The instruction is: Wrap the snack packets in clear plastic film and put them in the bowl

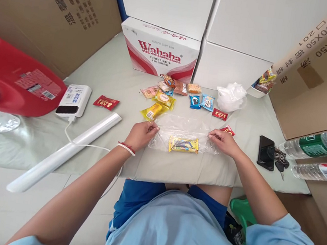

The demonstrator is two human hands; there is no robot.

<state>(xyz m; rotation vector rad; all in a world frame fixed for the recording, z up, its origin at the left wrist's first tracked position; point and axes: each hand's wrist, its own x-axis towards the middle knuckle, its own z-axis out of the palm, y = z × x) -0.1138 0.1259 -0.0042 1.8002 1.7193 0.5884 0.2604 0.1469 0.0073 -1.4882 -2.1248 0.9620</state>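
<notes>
1. At the near side of the bench (172, 170), a yellow packet (183, 145) lies between the two hands, at the near part of a clear plastic sheet (181, 125); whether it rests on the film or under a layer cannot be told.
2. Pinched together, the fingers of the left hand (140, 136) grip the film's left side, while those of the right hand (223, 142) look pinched likewise at its right side.
3. Spreading the film seems the step in hand; an even, gentle pull outward should flatten the wrinkles without tearing it.
4. Both hands are best held level and low, so the packet does not slide or roll.
5. Two yellow wrappers (157, 107) lie just beyond the film, and a red packet (228, 130) sits partly hidden behind the right hand; a wide sweep could nudge them.
6. Mind the white cable (89, 145) near the left forearm, which might snag.
</notes>
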